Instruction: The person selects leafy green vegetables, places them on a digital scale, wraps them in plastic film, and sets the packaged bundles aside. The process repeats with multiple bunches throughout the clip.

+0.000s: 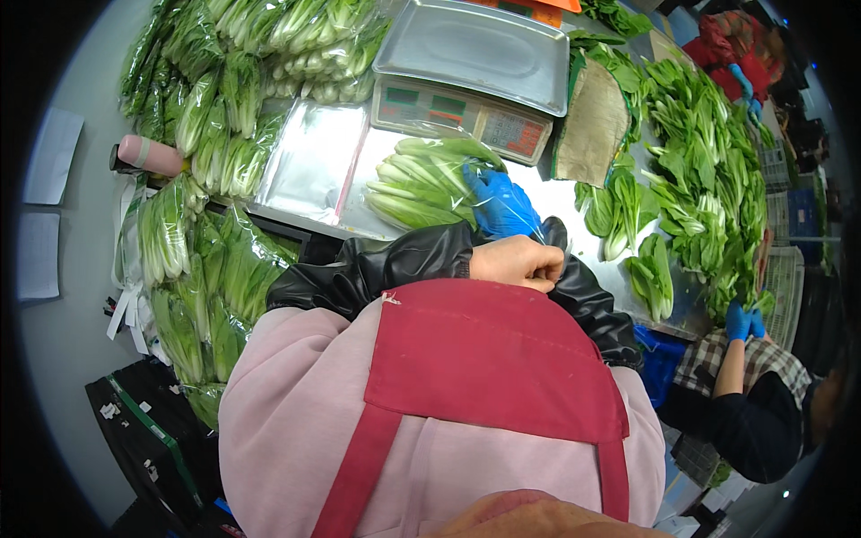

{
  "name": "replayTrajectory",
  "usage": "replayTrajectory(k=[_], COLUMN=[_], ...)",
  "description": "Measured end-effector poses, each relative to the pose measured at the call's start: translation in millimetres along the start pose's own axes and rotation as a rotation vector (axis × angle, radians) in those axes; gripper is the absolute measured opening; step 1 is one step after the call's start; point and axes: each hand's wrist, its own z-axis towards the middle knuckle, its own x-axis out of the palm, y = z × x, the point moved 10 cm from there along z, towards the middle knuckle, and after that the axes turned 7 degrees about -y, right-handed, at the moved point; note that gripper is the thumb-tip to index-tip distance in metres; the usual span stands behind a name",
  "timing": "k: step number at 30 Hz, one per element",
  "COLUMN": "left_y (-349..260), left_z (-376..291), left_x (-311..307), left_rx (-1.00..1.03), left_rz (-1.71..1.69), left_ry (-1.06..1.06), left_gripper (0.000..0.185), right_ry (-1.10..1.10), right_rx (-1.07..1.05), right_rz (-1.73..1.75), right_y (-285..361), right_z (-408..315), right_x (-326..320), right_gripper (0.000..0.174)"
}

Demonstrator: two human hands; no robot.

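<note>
Clear film wraps a bunch of leafy greens with pale stems, lying on the metal tabletop before me. At its right end, my right hand in a blue glove grips the bag, fingers over the film. My bare left hand is just below the glove, close to my chest. Its fingers are curled, and a strip of clear film shows by them; whether they pinch it is hidden. Black sleeve covers are on both forearms. A stack of clear plastic bags lies left of the bunch.
Behind the bunch stands a digital scale with a metal pan. Bagged greens pile up at left, beside a pink bottle. Loose greens and a brown cloth pad lie right. Two co-workers in blue gloves are at the right.
</note>
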Motion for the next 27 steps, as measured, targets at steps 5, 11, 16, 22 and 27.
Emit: replayTrajectory(k=[5,11,16,22,27], left_y=[3,-10,-5,-13,-3], left_z=[-8,-9,-11,-7,-3], left_x=[-3,2,-2,5,-6], left_rx=[-0.036,0.063,0.06,0.13,0.07], left_rz=[-0.056,-0.079,-0.067,-0.074,0.045], left_ry=[0.018,0.126,0.11,0.194,0.229], left_gripper=[0.011,0.015,0.016,0.017,0.021], right_ry=[-0.006,-0.02,-0.044,-0.109,-0.15], right_rx=[-0.082,-0.153,-0.164,-0.126,-0.139], right_rz=[-0.158,-0.303,-0.427,-0.549,-0.55], right_y=[12,15,12,1,-1], right_z=[20,29,17,-13,-25], right_x=[13,23,19,9,11], right_gripper=[0.029,0.032,0.034,0.037,0.039])
